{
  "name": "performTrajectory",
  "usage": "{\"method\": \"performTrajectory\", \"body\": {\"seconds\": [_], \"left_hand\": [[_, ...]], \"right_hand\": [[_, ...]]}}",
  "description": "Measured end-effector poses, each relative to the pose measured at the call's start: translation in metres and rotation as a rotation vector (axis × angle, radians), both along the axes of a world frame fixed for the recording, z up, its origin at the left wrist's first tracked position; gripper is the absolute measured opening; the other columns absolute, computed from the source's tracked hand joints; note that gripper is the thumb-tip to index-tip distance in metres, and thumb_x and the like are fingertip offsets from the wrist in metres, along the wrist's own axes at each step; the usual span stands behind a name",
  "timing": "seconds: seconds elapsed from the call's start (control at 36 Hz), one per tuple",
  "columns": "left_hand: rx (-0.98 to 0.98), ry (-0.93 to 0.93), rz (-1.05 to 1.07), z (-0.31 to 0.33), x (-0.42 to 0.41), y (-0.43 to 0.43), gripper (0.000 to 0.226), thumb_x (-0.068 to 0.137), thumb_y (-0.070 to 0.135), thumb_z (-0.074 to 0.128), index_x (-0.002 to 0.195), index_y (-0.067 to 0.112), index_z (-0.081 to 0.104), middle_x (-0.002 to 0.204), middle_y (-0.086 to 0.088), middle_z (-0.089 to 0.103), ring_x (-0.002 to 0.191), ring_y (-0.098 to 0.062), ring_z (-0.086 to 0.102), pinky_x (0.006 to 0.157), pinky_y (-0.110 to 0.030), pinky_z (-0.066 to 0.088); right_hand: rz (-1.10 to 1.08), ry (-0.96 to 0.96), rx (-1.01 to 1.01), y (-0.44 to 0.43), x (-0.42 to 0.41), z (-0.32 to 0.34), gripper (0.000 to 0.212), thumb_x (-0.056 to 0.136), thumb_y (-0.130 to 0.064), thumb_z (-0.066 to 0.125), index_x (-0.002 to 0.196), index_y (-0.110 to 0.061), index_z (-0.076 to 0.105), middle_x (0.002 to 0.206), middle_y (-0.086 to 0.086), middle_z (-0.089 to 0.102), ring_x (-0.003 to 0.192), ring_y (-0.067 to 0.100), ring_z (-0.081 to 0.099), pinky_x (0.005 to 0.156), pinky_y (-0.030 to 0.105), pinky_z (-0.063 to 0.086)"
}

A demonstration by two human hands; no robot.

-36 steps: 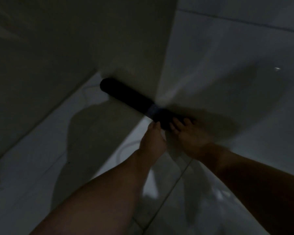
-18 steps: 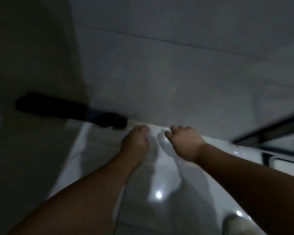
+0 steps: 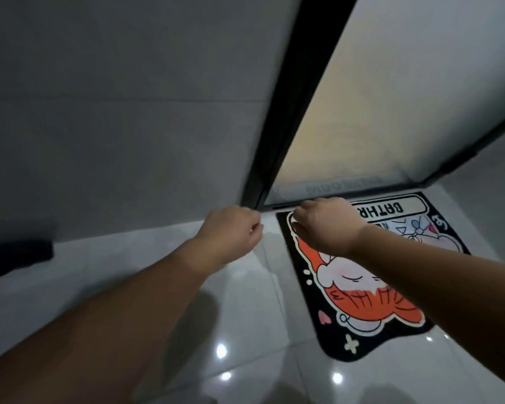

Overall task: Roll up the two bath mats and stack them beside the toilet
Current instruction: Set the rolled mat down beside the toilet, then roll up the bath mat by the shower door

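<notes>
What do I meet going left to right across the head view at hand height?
rolled dark mat → left hand → right hand → cartoon bath mat, flat by the glass door.

You see two bare forearms that enter from the bottom edge, the left one thick and close to the camera, the right one a little thinner. No sleeve covers either arm in the visible part. The left hand and the right hand are bare too. The knuckles look rounded, and the picture is slightly blurred.
</notes>
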State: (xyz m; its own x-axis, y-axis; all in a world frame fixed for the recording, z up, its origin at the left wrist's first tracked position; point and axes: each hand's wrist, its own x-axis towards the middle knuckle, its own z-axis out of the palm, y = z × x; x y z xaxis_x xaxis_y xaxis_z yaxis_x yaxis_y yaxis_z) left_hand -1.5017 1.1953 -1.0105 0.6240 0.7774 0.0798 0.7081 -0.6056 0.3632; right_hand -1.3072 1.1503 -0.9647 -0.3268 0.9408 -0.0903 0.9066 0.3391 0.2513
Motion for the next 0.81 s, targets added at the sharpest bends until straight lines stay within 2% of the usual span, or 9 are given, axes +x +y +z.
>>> {"method": "performTrajectory", "body": {"seconds": [0.06,0.11,0.19,0.28,0.33,0.39,0.58,0.72,0.81], "left_hand": [[0.036,0.031,-0.070,0.007,0.019,-0.004,0.023,0.092,0.035,0.043,0.101,0.019,0.058,0.105,-0.002,0.061,0.101,-0.025,0.054,0.075,-0.034,0.040],[0.025,0.056,-0.106,0.010,0.035,-0.010,0.031,0.092,0.035,0.046,0.117,0.021,0.055,0.115,0.000,0.057,0.110,-0.023,0.050,0.086,-0.034,0.038],[0.036,0.096,-0.176,0.013,0.056,-0.021,0.046,0.090,0.036,0.049,0.133,0.021,0.045,0.132,-0.001,0.049,0.126,-0.022,0.041,0.104,-0.035,0.029],[0.039,0.212,-0.237,0.024,0.077,-0.030,0.066,0.091,0.041,0.049,0.148,0.022,0.023,0.155,-0.002,0.024,0.145,-0.019,0.013,0.119,-0.038,0.005],[0.029,0.294,-0.255,0.036,0.092,-0.038,0.072,0.091,0.042,0.048,0.151,0.024,0.011,0.160,-0.001,0.008,0.147,-0.018,-0.002,0.119,-0.041,-0.006],[0.029,0.362,-0.265,0.048,0.111,-0.044,0.072,0.092,0.040,0.047,0.151,0.024,0.009,0.161,-0.001,0.004,0.147,-0.018,-0.005,0.119,-0.041,-0.006],[0.059,0.472,-0.188,0.085,0.203,-0.058,0.065,0.090,0.031,0.049,0.148,0.021,0.021,0.157,-0.003,0.021,0.145,-0.020,0.014,0.119,-0.042,0.010],[0.071,0.425,-0.185,0.109,0.282,-0.065,0.063,0.089,0.030,0.051,0.146,0.019,0.027,0.154,-0.004,0.028,0.142,-0.021,0.022,0.116,-0.036,0.013],[0.080,0.402,-0.270,0.104,0.319,-0.064,0.061,0.088,0.028,0.051,0.145,0.017,0.030,0.151,-0.004,0.033,0.139,-0.021,0.027,0.113,-0.032,0.016]], "right_hand": [[0.035,0.006,0.051,-0.010,0.020,0.002,0.033,0.083,-0.034,0.039,0.078,-0.011,0.062,0.072,0.011,0.063,0.061,0.034,0.062,0.050,0.035,0.047],[0.075,-0.003,0.083,-0.018,0.043,0.001,0.032,0.083,-0.035,0.041,0.087,-0.012,0.063,0.079,0.010,0.064,0.065,0.033,0.062,0.055,0.036,0.047],[0.100,-0.043,0.134,-0.029,0.080,0.000,0.047,0.084,-0.043,0.053,0.120,-0.014,0.059,0.116,0.016,0.063,0.101,0.036,0.062,0.083,0.046,0.049],[0.063,-0.098,0.081,-0.038,0.119,0.006,0.076,0.086,-0.061,0.035,0.148,-0.019,0.025,0.154,0.019,0.025,0.140,0.038,0.028,0.111,0.057,0.024],[0.065,-0.099,0.008,-0.037,0.147,0.006,0.081,0.088,-0.067,0.027,0.151,-0.025,0.001,0.158,0.016,-0.005,0.146,0.035,0.000,0.116,0.056,0.005],[0.028,-0.100,-0.071,-0.034,0.175,0.004,0.081,0.090,-0.065,0.028,0.150,-0.026,-0.010,0.157,0.014,-0.015,0.146,0.032,-0.009,0.118,0.053,0.001],[-0.041,0.037,-0.116,-0.026,0.265,-0.001,0.072,0.094,-0.051,0.038,0.151,-0.022,0.005,0.159,0.013,0.008,0.145,0.029,0.013,0.118,0.047,0.014],[-0.266,0.232,-0.067,-0.046,0.335,0.003,0.070,0.093,-0.049,0.040,0.150,-0.019,0.011,0.157,0.013,0.017,0.143,0.029,0.018,0.117,0.048,0.015],[-0.408,0.306,-0.081,-0.057,0.372,-0.008,0.068,0.093,-0.047,0.043,0.149,-0.017,0.018,0.155,0.013,0.021,0.141,0.031,0.022,0.115,0.047,0.020]]}}
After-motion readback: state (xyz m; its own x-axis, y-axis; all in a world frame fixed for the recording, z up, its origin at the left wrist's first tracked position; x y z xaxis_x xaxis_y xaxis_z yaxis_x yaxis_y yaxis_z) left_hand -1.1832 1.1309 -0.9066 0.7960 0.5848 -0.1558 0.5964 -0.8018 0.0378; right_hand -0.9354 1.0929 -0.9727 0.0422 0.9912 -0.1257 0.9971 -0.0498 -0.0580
